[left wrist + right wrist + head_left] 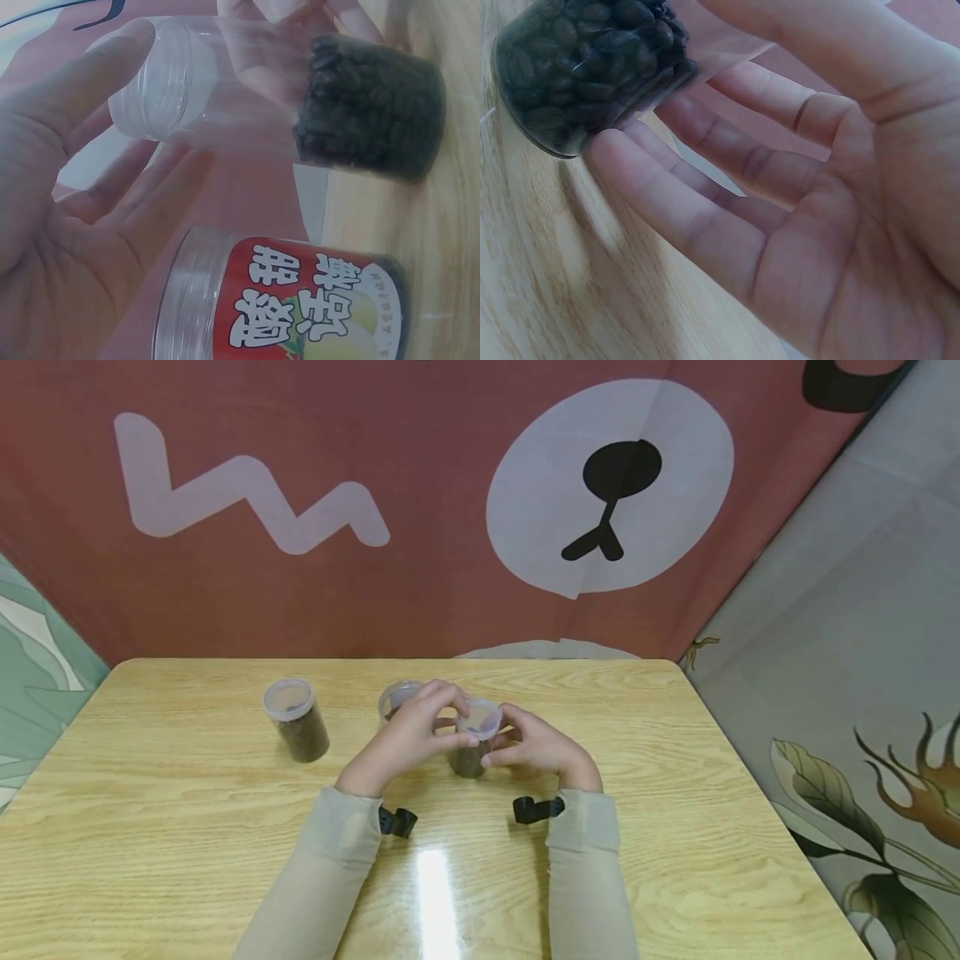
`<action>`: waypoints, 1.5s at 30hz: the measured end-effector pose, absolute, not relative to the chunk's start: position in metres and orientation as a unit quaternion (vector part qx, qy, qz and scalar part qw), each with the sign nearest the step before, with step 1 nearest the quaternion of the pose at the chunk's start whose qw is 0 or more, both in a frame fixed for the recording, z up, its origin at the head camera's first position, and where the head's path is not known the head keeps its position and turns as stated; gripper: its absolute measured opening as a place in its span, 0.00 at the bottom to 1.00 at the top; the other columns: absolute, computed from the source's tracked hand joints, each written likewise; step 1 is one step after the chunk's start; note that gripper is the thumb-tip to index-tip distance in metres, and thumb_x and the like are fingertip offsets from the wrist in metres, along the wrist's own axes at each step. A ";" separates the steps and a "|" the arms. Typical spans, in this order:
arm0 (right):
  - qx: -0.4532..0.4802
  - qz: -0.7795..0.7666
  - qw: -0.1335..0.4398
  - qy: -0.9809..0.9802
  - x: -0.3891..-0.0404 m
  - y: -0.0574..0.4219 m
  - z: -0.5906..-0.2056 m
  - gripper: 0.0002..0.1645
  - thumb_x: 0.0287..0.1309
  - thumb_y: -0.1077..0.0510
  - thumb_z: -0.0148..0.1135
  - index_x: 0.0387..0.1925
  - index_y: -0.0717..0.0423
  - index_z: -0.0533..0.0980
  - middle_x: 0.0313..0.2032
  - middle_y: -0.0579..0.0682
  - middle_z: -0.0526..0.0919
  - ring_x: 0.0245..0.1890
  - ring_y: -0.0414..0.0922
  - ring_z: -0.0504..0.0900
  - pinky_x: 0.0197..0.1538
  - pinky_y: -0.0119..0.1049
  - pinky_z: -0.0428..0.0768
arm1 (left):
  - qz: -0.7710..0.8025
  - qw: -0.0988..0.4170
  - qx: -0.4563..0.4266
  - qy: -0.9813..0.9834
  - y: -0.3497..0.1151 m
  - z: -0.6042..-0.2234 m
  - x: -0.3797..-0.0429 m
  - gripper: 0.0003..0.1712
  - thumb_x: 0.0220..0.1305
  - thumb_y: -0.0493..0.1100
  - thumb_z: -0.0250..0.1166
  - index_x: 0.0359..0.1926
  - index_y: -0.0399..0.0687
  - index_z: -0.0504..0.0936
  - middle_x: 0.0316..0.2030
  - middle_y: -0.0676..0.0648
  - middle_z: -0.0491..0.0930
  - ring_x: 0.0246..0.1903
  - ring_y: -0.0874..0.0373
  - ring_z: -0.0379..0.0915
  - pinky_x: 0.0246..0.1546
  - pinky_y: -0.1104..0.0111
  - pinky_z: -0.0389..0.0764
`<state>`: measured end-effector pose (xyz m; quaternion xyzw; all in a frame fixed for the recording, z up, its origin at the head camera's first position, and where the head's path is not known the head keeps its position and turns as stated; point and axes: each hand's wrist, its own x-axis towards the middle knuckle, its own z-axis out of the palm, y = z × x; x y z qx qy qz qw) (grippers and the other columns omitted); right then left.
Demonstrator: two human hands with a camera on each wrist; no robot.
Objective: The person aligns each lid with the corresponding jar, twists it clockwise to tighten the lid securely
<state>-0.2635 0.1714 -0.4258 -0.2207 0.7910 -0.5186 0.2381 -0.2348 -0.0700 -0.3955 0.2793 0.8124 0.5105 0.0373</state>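
Observation:
Both hands are on a clear plastic jar (pixel 468 765) with a pale translucent lid (pixel 480 718), close over the table's middle. In the left wrist view, dark seeds (pixel 371 109) fill the jar's lower part, and its upper part shows no seeds. My left hand (pixel 408 731) grips the lid, thumb on the near side and fingers curving round the far side. Around the jar's right side, my right hand (pixel 543 743) holds the body with thumb and fingers; its fingertips show near the jar's bottom in the right wrist view.
Just behind my left hand stands a second jar (pixel 397 692), partly hidden, with a red label (pixel 259 300). Further left, a lidded jar (pixel 303 735) of dark contents stands on the wooden table (pixel 165 827). A printed red cloth (pixel 420 602) hangs behind the far edge.

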 end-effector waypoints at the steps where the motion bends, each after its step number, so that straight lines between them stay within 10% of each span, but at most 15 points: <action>1: -0.221 -0.520 0.239 0.790 -0.264 0.171 -0.426 0.31 0.57 0.64 0.74 0.60 0.60 0.69 0.54 0.60 0.75 0.49 0.51 0.81 0.48 0.41 0.81 | 0.512 0.041 0.278 0.812 -0.070 -0.395 -0.235 0.16 0.62 0.38 0.73 0.44 0.42 0.73 0.57 0.44 0.70 0.60 0.46 0.72 0.57 0.59 0.81; 15: -0.224 -0.531 0.247 0.779 -0.265 0.172 -0.428 0.31 0.58 0.65 0.73 0.60 0.62 0.69 0.53 0.59 0.76 0.50 0.52 0.82 0.48 0.41 0.82 | 0.537 0.098 0.239 0.803 -0.069 -0.396 -0.237 0.36 0.66 0.50 0.71 0.68 0.46 0.64 0.61 0.40 0.73 0.62 0.46 0.73 0.60 0.57 0.79; 45: -0.242 -0.525 0.242 0.779 -0.266 0.172 -0.429 0.29 0.57 0.65 0.73 0.56 0.61 0.69 0.52 0.58 0.77 0.47 0.52 0.82 0.46 0.40 0.81 | 0.483 0.127 0.289 0.817 -0.080 -0.392 -0.237 0.32 0.76 0.50 0.58 0.77 0.52 0.63 0.72 0.44 0.66 0.66 0.46 0.70 0.62 0.53 0.77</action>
